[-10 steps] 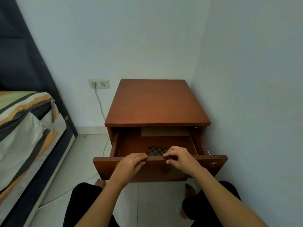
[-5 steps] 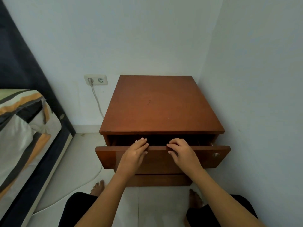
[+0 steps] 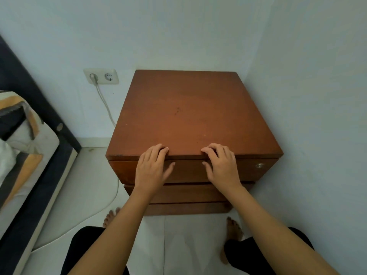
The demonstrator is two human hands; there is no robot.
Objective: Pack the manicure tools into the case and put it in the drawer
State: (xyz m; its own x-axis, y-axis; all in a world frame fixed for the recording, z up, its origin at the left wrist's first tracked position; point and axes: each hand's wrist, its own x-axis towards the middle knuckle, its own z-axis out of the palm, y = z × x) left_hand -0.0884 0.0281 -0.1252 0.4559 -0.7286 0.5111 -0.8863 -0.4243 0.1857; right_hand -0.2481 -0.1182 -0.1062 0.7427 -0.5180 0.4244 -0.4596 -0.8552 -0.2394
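Note:
A brown wooden nightstand (image 3: 184, 112) stands in the corner of the room. Its top drawer (image 3: 188, 170) sits flush with the front, pushed in all the way. My left hand (image 3: 152, 168) lies flat on the drawer front, left of centre, with fingertips at the top edge. My right hand (image 3: 221, 167) rests the same way to the right of centre. Both hands hold nothing and their fingers are spread. The manicure case is hidden inside the drawer.
A round metal lock (image 3: 259, 165) sits at the drawer's right end. A second drawer (image 3: 186, 193) lies below. A wall socket (image 3: 101, 76) with a white cable (image 3: 106, 105) is to the left. A bed with striped bedding (image 3: 17, 147) fills the left side. Walls close in behind and on the right.
The drawer was open with the checkered case visible inside; both hands pushed it in and it is now shut. The view has moved closer to and higher over the nightstand.

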